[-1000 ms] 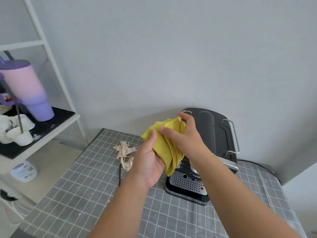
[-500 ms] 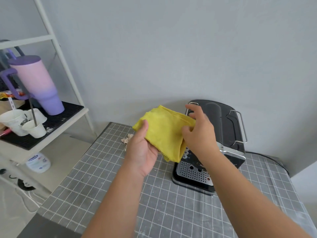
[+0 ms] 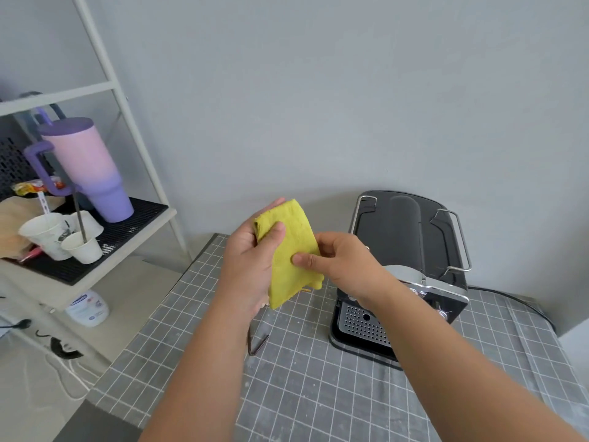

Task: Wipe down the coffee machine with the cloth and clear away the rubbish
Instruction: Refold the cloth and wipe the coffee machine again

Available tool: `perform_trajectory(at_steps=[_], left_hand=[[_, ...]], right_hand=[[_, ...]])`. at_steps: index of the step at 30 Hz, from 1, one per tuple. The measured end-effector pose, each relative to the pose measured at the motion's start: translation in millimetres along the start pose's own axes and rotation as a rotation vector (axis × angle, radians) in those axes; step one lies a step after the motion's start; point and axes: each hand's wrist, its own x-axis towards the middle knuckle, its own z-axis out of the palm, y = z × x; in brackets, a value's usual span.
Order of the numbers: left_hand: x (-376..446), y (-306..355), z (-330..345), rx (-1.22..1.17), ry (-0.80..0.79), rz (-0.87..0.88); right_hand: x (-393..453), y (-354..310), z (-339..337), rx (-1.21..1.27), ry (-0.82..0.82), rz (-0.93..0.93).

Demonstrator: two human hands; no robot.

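The yellow cloth (image 3: pixel 291 253), folded into a narrow wad, is held up in the air in front of the person, above the left part of the grey gridded mat (image 3: pixel 318 393) and just left of the coffee machine (image 3: pixel 404 266). Both hands clamp it. The left hand (image 3: pixel 251 266) grips its left edge, thumb pressed across the front near the top and fingers behind. The right hand (image 3: pixel 344 266) pinches the right side lower down, thumb on the front face and fingers curled behind. The two hands sit close together with only the cloth between them, and the cloth's lower end hangs free below them.

The coffee machine stands on the mat at the right, near the wall. It is black with a silver band at the front, a perforated metal drip tray (image 3: pixel 363 323) at its base and chrome rails along the top. The right forearm crosses in front of its left front corner. A black cable (image 3: pixel 516 304) runs from behind it along the mat.

A thin dark bent stick (image 3: pixel 256 341) lies on the mat below the left wrist.

To the left stands a white shelf (image 3: pixel 127 231) carrying a black ribbed mat, a pink and purple tumbler (image 3: pixel 92 173) with a handle, and white paper cups (image 3: pixel 60 237). A white plastic bottle (image 3: pixel 87 309) sits on the level below.
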Motion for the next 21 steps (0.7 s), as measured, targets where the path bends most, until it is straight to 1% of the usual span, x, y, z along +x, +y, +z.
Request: perform_trajectory(at_steps=[2, 5, 6, 8, 9, 11, 13, 14, 16, 18, 20, 21], left_hand=[[3, -2, -10, 0.280, 0.049, 0.215], [6, -2, -20, 0.606, 0.116, 0.454], [7, -1, -23, 0.774, 0.129, 0.568], [9, -4, -28, 1.118, 0.106, 0.826], [11, -8, -30, 1.226, 0.056, 0.902], [12, -18, -27, 1.339, -0.075, 0.925], [11, -30, -25, 1.368, -0.165, 0.849], [11, -34, -24, 1.354, -0.180, 0.794], [13, -41, -23, 1.295, -0.174, 0.720], [16, -48, -23, 1.263, -0.148, 0.705], [19, -55, -16, 1.267, -0.085, 0.699], [20, -57, -12, 1.263, -0.022, 0.694]], right_hand=[[0, 0, 3, -0.034, 0.004, 0.016], [0, -1, 4, -0.139, 0.013, 0.039], [0, -1, 4, -0.196, 0.028, 0.032], [-1, -3, 2, -0.347, 0.052, 0.012], [-2, -4, 1, -0.430, 0.060, -0.004], [-4, -9, -2, -0.546, 0.066, -0.036], [-7, -14, -8, -0.590, 0.067, -0.051], [-8, -16, -11, -0.594, 0.070, -0.053], [-9, -19, -19, -0.571, 0.077, -0.045], [-10, -21, -28, -0.533, 0.100, -0.042], [-12, -20, -35, -0.462, 0.144, -0.037], [-13, -19, -37, -0.429, 0.169, -0.035]])
